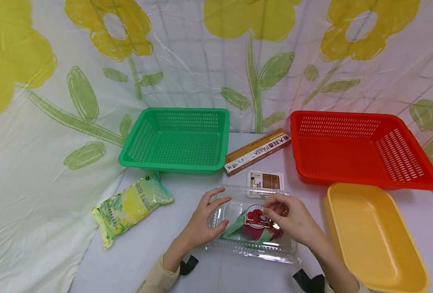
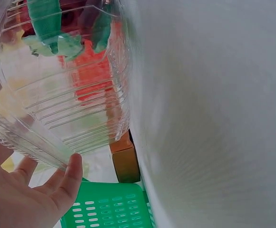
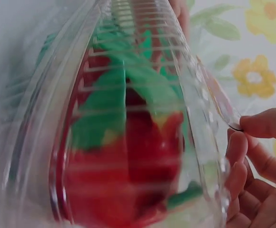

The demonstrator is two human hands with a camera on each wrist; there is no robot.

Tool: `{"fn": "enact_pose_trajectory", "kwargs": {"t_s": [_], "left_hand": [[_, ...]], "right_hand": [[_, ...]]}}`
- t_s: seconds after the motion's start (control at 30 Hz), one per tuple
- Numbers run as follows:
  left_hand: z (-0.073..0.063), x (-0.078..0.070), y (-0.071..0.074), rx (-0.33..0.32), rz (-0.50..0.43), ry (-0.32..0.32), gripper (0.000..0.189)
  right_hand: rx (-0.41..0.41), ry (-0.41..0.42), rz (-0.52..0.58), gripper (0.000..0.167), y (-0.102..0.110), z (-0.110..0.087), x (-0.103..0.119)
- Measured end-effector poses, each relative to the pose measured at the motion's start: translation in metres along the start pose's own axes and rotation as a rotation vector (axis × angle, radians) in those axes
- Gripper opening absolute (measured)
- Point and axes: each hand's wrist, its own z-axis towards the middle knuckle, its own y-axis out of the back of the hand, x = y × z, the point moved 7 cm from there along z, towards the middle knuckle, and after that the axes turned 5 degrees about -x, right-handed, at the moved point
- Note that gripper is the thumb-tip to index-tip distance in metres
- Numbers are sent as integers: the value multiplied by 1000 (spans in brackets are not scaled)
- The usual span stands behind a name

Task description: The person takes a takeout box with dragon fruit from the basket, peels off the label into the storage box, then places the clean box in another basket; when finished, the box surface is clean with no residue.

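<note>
A clear plastic clamshell box (image 1: 254,246) lies on the grey table in front of me, with a red fruit with green leaves (image 1: 256,230) inside. My left hand (image 1: 202,221) rests against the box's left end, fingers spread and nearly straight. In the left wrist view the hand (image 2: 28,190) touches the ribbed clear wall (image 2: 57,109). My right hand (image 1: 293,221) lies over the box's right half, fingertips meeting near the round label. From the right wrist, its fingers (image 3: 252,175) curl at the box's rim (image 3: 219,102) and pinch it. The fruit (image 3: 128,142) fills that view.
A green basket (image 1: 176,140) stands at the back left and a red basket (image 1: 359,148) at the back right. A yellow tub (image 1: 374,236) is at my right. Between the baskets lie a pasta box (image 1: 258,151) and a small packet (image 1: 265,180). A yellow-green bag (image 1: 132,207) lies left.
</note>
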Motion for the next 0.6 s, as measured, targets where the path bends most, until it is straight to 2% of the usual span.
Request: {"fn": "enact_pose_trajectory", "kwargs": {"t_s": [0.2, 0.37, 0.6], "left_hand": [[-1, 0, 0, -1, 6, -8, 57], [-1, 2, 0, 10, -2, 13, 56], [-1, 3, -1, 14, -15, 16, 56]], "right_hand": [[-43, -8, -7, 7, 10, -2, -4], [-70, -36, -1, 8, 19, -4, -9], [-96, 7, 29, 11, 35, -7, -15]]}}
